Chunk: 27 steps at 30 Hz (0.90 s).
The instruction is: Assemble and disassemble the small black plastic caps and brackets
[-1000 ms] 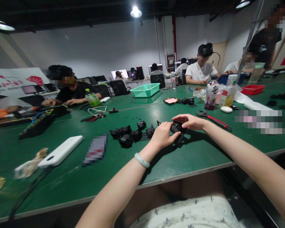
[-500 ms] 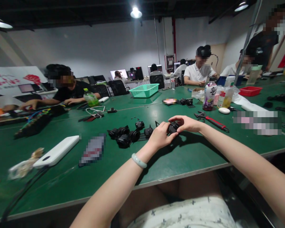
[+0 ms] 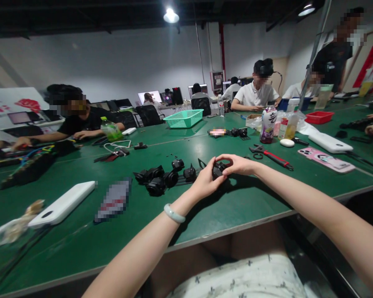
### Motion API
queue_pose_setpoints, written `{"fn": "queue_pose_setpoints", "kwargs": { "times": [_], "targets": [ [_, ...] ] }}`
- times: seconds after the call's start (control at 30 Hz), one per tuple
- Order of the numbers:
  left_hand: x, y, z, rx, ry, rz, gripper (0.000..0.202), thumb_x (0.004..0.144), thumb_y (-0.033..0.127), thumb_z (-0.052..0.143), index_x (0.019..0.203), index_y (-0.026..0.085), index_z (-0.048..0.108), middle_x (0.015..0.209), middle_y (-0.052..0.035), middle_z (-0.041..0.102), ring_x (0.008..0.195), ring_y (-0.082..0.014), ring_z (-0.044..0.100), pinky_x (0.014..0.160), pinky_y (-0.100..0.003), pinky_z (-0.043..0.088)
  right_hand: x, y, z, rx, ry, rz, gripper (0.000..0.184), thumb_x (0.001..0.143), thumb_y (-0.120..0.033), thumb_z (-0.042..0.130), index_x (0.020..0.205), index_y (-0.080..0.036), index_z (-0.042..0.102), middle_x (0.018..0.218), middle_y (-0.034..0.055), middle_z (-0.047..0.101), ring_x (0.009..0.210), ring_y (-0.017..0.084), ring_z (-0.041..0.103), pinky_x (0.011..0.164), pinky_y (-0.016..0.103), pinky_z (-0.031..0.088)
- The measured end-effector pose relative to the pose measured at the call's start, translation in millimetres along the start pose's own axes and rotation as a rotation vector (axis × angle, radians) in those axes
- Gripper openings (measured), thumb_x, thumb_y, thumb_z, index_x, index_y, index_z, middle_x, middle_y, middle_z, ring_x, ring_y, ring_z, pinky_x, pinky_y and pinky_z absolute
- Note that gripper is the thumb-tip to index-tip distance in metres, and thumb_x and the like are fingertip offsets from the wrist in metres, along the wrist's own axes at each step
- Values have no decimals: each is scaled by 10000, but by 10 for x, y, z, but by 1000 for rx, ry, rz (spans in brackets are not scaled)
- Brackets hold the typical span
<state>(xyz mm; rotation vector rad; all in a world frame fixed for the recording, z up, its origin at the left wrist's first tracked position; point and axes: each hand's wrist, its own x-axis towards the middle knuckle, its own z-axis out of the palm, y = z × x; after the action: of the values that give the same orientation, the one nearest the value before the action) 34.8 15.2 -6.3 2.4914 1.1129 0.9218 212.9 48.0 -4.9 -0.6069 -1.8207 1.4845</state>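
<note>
Both of my hands meet over the green table (image 3: 224, 211) and hold one small black plastic part (image 3: 219, 169) between them. My left hand (image 3: 205, 182), with a pale bracelet on its wrist, grips the part from the near side. My right hand (image 3: 238, 164) closes its fingers over the part from above and the far side. Just left of the hands lies a cluster of several similar black parts (image 3: 161, 178) on the table.
Red-handled pliers (image 3: 272, 156), drink bottles (image 3: 268, 124), a pink phone (image 3: 325, 159) and a white power bank (image 3: 331, 142) lie to the right. A white power bank (image 3: 62, 205) lies left. A green basket (image 3: 184, 118) stands farther back. Other people sit around the table.
The view has shifted, so everything sits a little further left. My hands stay together on the black part, with the fingers slightly rearranged around it.
</note>
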Motion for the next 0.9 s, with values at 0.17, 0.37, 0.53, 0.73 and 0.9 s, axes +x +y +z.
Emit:
{"fn": "queue_pose_setpoints", "kwargs": {
  "times": [0.17, 0.37, 0.53, 0.73, 0.9],
  "targets": [
    [-1, -52, 13, -70, -85, 57, 648, 765, 302, 481, 1296, 112, 163, 1329, -152, 275, 1217, -249, 273, 993, -429, 253, -1, 53, 44, 39, -9, 18, 595, 517, -217, 721, 1043, -197, 444, 1088, 48, 457, 945, 157, 473, 783, 288, 416],
    [6, -102, 18, -98, -55, 24, 895, 565, 370, 674, 1283, 123, 201, 1291, -153, 333, 1171, -282, 342, 970, -426, 288, 34, 133, 193, 27, 29, -41, 603, 502, -226, 730, 1010, -205, 405, 1021, 28, 447, 917, 142, 478, 786, 288, 411],
    [25, -107, 43, -146, 26, -22, 805, 592, 313, 652, 1259, 135, 238, 1200, -123, 438, 1056, -227, 471, 891, -346, 387, 41, 86, 198, -94, 37, -67, 590, 544, -290, 710, 1036, -198, 396, 1054, 46, 444, 898, 144, 497, 776, 294, 419],
    [19, -8, -16, -139, 22, -75, 769, 611, 286, 627, 1257, 145, 233, 1026, -77, 521, 891, -183, 543, 815, -321, 426, 7, 0, -204, -518, 84, -61, 480, 709, -431, 538, 1108, -188, 427, 1035, 81, 523, 948, 184, 498, 792, 331, 406],
    [3, 47, -45, -160, -14, -126, 734, 619, 276, 615, 1248, 172, 250, 986, -42, 521, 835, -158, 544, 800, -303, 421, -57, 150, -610, -1258, 385, 180, 409, 631, -375, 627, 969, -152, 567, 955, 152, 556, 959, 286, 483, 831, 414, 352]
  ]
}}
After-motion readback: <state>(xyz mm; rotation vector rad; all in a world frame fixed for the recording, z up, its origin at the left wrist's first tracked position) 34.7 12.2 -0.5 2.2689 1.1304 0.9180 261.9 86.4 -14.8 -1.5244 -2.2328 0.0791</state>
